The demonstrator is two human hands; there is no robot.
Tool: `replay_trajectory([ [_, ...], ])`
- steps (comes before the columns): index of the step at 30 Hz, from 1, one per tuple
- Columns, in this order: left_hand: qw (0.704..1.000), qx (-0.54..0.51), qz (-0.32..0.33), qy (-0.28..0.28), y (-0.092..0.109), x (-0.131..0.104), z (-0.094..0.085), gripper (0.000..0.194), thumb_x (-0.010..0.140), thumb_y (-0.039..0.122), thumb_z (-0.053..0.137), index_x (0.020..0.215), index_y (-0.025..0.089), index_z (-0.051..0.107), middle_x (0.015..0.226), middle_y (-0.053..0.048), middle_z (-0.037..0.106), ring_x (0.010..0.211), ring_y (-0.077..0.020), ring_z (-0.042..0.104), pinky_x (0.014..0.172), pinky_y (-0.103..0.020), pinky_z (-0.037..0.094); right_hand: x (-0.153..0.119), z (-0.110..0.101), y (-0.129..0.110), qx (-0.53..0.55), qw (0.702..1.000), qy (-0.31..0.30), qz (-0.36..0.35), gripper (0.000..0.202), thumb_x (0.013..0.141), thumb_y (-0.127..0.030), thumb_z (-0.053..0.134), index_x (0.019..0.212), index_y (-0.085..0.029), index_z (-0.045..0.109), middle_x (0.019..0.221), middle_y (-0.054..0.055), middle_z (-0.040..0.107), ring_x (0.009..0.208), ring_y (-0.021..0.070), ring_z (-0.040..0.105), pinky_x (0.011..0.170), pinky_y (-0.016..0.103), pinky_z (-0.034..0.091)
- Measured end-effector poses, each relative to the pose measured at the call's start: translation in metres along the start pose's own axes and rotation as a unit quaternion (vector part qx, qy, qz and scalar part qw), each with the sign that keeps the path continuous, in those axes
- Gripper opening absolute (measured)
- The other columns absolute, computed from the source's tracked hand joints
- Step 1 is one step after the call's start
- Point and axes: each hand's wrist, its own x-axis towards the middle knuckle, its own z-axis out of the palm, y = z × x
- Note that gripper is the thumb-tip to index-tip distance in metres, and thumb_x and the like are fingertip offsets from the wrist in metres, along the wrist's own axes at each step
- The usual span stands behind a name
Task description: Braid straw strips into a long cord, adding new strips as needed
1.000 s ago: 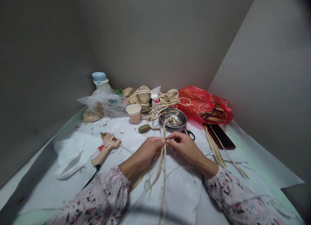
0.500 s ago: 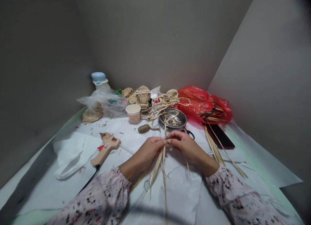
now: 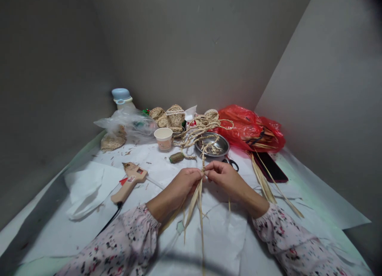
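Observation:
A straw-coloured braid [image 3: 203, 158] runs from the steel bowl [image 3: 224, 152] down to my fingers. My left hand [image 3: 188, 181] pinches the braid's lower end between thumb and fingers. From the other side, my right hand [image 3: 224, 177] pinches at the same spot, its fingertips touching or nearly touching the left ones. Loose flat fibre strands [image 3: 196, 204] hang below toward me, one long strand reaching the bottom edge. Behind the bowl lies a heap of finished braided cord [image 3: 203, 127]. The exact crossing of the strands is hidden by my fingertips.
A glue gun [image 3: 130, 183] lies at left, near a paper cup [image 3: 163, 139] and a small green-brown cylinder [image 3: 176, 158]. Scissors [image 3: 234, 164] sit by my right hand. Dry fibres [image 3: 262, 180], a phone [image 3: 271, 167] and a red plastic bag [image 3: 247, 127] are at right.
Almost nothing differs. Both hands keep their pinch on the braid in the same place, and the loose strands have shifted only slightly.

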Motion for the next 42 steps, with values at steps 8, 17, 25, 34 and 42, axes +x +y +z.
replay_trajectory([
  [8,1.0,-0.008,0.01,-0.009,0.0,0.002,-0.006,0.013,0.073,0.026,0.05,0.065,0.015,0.05,0.054,0.007,0.028,0.049,-0.0074,0.017,0.045,-0.024,0.009,0.001,0.0,0.005,0.005,0.998,-0.044,-0.052,0.018,0.086,-0.031,0.05,0.087,-0.017,0.062,0.078,0.0,0.062,0.072,0.0135,0.056,0.07,0.025,0.042],
  [17,0.999,0.017,0.006,-0.029,0.0,0.001,-0.003,0.016,0.072,0.026,0.049,0.064,0.014,0.057,0.055,0.003,0.044,0.049,-0.0081,0.031,0.047,-0.024,0.017,-0.003,0.0,0.001,-0.041,0.993,-0.101,-0.055,0.018,0.088,-0.029,0.046,0.078,-0.018,0.057,0.065,-0.002,0.054,0.059,0.0119,0.05,0.059,0.024,0.04],
  [25,0.999,0.033,-0.012,0.013,-0.003,0.001,0.0,0.024,0.072,0.037,0.056,0.063,0.016,0.051,0.052,0.006,0.039,0.046,-0.0074,0.027,0.047,-0.024,0.016,-0.003,-0.005,0.003,-0.146,0.984,-0.059,-0.088,0.014,0.085,-0.022,0.049,0.076,-0.017,0.058,0.067,-0.001,0.06,0.062,0.0123,0.05,0.061,0.024,0.038],
  [34,0.997,0.057,0.0,0.045,-0.002,-0.001,0.002,0.016,0.07,0.03,0.052,0.06,0.017,0.049,0.046,0.007,0.034,0.043,-0.0071,0.023,0.045,-0.024,0.013,-0.004,-0.002,0.003,-0.165,0.982,-0.026,-0.093,0.013,0.084,-0.022,0.051,0.077,-0.017,0.06,0.07,-0.001,0.061,0.065,0.0134,0.053,0.063,0.025,0.039],
  [42,0.992,0.113,0.025,0.055,-0.012,0.009,-0.002,0.019,0.071,0.03,0.05,0.056,0.018,0.048,0.047,0.006,0.035,0.046,-0.0096,0.028,0.046,-0.024,0.018,-0.003,0.0,0.005,-0.18,0.979,-0.013,-0.095,0.011,0.081,-0.019,0.05,0.075,-0.017,0.06,0.069,-0.001,0.062,0.065,0.0136,0.054,0.063,0.024,0.038],
])
